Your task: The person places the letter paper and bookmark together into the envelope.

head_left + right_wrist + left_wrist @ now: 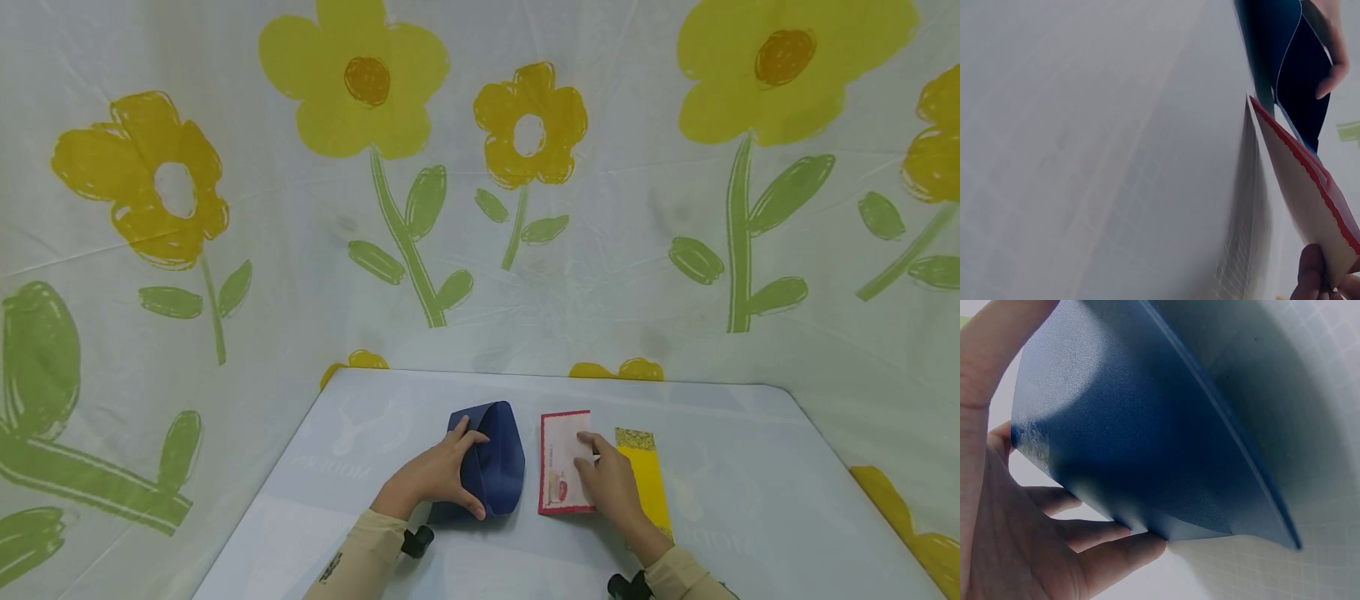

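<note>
A navy blue envelope (pixel 506 471) stands tilted on the table, its mouth gaping toward the right. My left hand (pixel 437 473) grips it by its edges, thumb at the near side and fingers at the far side. In the left wrist view the envelope (pixel 1141 431) bows between thumb and fingers. My right hand (pixel 613 483) pinches the right edge of a white card (pixel 558 450) with a red scalloped border and a small red picture. In the right wrist view this card (pixel 1294 169) is folded, its front corner close to the envelope (pixel 1304 81); whether they touch I cannot tell.
A yellow packet (pixel 649 479) with a gold glittery band lies to the right, partly behind my right hand. The white table (pixel 360 467) ends at a back edge, where a flower-printed curtain (pixel 615 250) hangs. Black straps sit on both wrists.
</note>
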{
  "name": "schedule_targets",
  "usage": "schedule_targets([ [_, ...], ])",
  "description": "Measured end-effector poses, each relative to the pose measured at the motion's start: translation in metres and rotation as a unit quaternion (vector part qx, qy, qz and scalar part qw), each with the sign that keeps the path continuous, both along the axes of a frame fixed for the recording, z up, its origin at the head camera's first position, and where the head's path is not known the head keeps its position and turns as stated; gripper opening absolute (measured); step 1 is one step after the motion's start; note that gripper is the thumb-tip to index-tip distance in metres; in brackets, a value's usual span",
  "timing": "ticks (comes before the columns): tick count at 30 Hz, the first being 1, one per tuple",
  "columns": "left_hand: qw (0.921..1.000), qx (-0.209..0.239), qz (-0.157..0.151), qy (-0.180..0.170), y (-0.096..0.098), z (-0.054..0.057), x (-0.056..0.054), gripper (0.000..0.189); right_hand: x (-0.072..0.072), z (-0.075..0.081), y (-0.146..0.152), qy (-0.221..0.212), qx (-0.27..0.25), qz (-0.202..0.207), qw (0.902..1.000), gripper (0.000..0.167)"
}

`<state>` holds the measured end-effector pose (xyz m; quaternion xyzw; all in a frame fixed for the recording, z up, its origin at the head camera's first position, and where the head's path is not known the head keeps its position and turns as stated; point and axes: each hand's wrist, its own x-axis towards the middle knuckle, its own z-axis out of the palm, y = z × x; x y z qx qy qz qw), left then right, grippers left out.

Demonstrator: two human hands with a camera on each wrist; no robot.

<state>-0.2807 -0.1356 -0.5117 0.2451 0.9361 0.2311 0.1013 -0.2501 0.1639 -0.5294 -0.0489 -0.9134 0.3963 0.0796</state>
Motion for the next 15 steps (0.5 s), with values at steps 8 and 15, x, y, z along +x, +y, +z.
schedule_targets([
  [8, 1.0, -0.001, -0.002, 0.002, -0.0004, 0.0001, -0.0002, 0.114, 0.0, 0.0023, -0.0018, 0.0, -0.005, -0.003, 1.0, 0.049],
  [15, 1.0, -0.002, -0.001, 0.001, -0.0003, -0.0003, 0.0001, 0.114, -0.0007, 0.0022, -0.0018, 0.003, -0.007, -0.007, 0.9999, 0.048],
])
